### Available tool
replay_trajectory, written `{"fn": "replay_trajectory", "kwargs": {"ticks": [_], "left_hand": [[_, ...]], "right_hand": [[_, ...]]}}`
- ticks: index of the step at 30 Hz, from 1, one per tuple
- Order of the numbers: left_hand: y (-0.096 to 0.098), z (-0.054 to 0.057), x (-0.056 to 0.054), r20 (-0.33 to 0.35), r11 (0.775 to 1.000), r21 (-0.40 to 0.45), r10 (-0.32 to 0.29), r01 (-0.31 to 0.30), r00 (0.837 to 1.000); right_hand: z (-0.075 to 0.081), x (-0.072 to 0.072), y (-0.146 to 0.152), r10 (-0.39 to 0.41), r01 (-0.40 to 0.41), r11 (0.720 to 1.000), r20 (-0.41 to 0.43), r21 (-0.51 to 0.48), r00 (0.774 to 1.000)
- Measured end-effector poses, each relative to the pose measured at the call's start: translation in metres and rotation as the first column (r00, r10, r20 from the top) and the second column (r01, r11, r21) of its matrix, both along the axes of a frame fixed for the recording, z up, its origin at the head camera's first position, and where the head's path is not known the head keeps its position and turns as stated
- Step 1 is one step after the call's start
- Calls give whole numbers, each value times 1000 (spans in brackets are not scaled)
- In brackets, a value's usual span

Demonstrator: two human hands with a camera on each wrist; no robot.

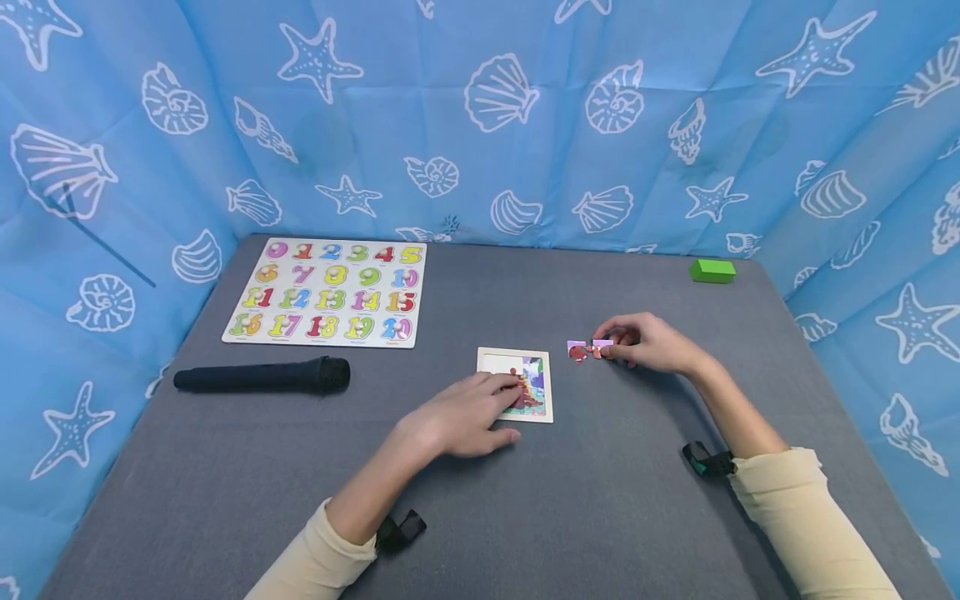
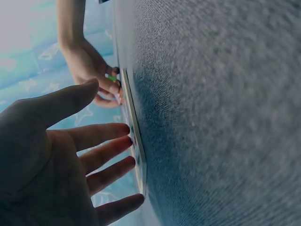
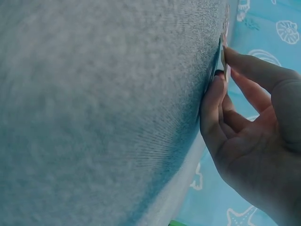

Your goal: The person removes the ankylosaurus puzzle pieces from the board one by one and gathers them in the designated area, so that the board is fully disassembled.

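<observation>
A small wooden jigsaw puzzle point(image 1: 550, 400), partly filled with colourful pieces, lies on the table at the middle. My left hand point(image 1: 461, 417) rests on it with fairly straight fingertips, the thumb off to the side. In the left wrist view the fingers point(image 2: 106, 153) reach the puzzle's thin edge point(image 2: 134, 117). To the right of the puzzle, my right hand point(image 1: 648, 343) pinches a purple-and-red jigsaw piece point(image 1: 602, 344) between thumb and fingers. A second jigsaw piece point(image 1: 577, 351) lies right beside it. The right wrist view shows the pinched piece point(image 3: 224, 59) edge-on, close over the table.
A number puzzle board point(image 1: 321, 338) lies at the back left, with a black microphone point(image 1: 255, 377) in front of it. A green block point(image 1: 712, 271) sits at the back right corner. Blue shell-patterned curtains point(image 1: 450, 108) border the grey table point(image 1: 570, 517).
</observation>
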State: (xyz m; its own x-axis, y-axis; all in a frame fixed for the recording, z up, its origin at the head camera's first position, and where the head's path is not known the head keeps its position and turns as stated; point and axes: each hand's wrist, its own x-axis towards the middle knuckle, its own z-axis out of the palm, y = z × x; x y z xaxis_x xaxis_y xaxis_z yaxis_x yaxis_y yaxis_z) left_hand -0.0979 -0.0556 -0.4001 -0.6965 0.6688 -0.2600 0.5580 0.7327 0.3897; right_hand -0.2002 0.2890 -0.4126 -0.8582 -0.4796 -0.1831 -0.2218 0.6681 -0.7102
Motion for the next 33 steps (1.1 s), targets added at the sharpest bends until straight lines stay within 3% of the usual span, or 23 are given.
{"fn": "replay_trajectory", "kwargs": {"ticks": [6,19,26,33], "left_hand": [[2,-2,1,-22,1000,-11,-1,1,1000],[5,-1,2,-3,999,-11,39,-39,999],[4,0,2,30,999,-16,43,-43,999],[4,1,2,33,999,-22,46,-46,998]], "right_hand": [[-3,-1,-1,3,0,998,-55,56,998],[0,2,-7,-31,57,988,-177,145,984],[0,6,-16,-74,90,993,-194,75,978],[1,11,-45,20,-22,1000,-128,-10,992]]}}
